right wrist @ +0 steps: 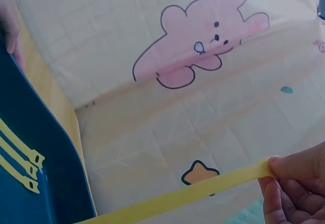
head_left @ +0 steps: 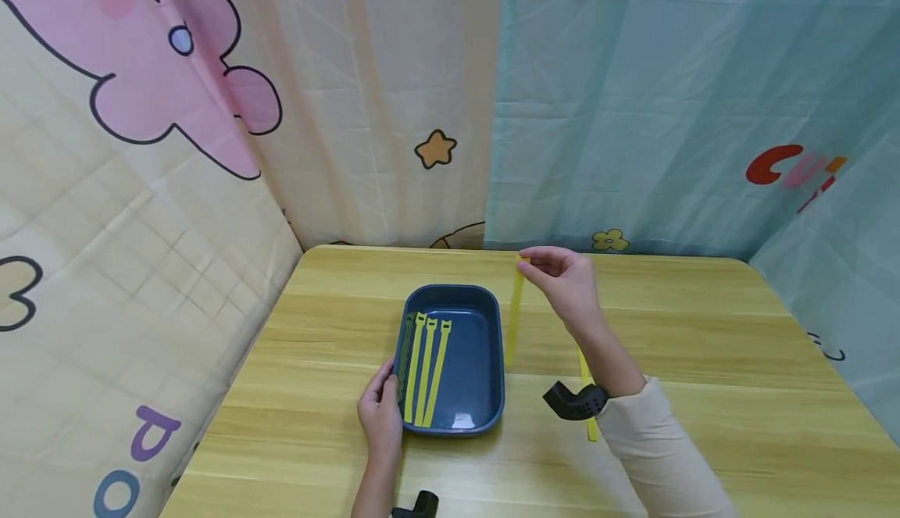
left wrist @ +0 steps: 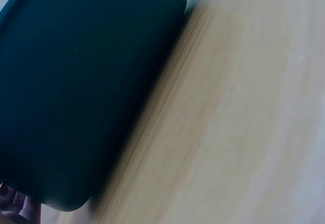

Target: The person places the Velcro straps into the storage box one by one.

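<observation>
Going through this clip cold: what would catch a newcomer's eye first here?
Probably the yellow strap that the right hand pinches by its top end, dangling above the wooden table just right of the blue tray. Next, the three matching yellow straps lying side by side in the tray's left half, with the left hand resting on its near-left rim.

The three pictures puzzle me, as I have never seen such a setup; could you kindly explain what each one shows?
No machine here: a person works with bare hands, wearing three cameras. The head view looks down on a wooden table with a dark blue tray holding three yellow strips. The left hand rests against the tray's near left edge. The right hand pinches the top end of another yellow strip, which hangs beside the tray. The black things at the wrists are the wrist cameras. The left wrist view shows the tray's outside, blurred; the right wrist view shows the pinching fingers with the strip.
</observation>
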The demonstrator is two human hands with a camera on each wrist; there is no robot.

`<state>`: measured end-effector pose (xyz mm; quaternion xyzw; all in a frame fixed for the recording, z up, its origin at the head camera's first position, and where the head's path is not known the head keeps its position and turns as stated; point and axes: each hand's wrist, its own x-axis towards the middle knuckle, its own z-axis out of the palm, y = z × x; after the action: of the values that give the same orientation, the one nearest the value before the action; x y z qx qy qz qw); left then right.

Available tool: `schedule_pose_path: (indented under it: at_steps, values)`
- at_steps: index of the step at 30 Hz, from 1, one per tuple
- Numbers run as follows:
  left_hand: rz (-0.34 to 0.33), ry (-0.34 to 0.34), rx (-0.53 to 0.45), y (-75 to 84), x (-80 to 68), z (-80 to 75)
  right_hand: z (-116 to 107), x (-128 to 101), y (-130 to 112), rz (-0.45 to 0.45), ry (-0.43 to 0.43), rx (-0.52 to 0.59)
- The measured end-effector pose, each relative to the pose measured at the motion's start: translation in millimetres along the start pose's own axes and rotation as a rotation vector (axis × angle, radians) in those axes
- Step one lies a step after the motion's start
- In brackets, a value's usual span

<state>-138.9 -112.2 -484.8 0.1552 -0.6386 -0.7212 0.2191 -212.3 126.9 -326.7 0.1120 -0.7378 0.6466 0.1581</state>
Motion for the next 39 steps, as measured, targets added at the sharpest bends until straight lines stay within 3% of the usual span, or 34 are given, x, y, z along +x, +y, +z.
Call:
schedule_pose_path:
  at_steps: [5, 14, 21, 28, 39]
  values:
    - [-0.02, 0.004, 0.011, -1.5, 0.6, 1.3, 5, -1, -3, -0.026, -0.014, -0.009]
    - [0.015, 0.001, 0.003, -3.5, 3.1, 1.0, 14, -4, -15, -0.005, -0.046, -0.029]
    - [-0.008, 0.006, 0.005, -5.0, 2.2, 0.3, 36, -18, 4, 0.08, -0.081, 0.005]
    - [0.02, 0.003, -0.015, -3.6, 1.5, 0.8, 54, -33, 22, 0.178, -0.114, 0.09]
    - [0.036, 0.0, -0.024, -3.3, 1.0, 0.2, 66, -47, 29, 0.194, -0.175, 0.179]
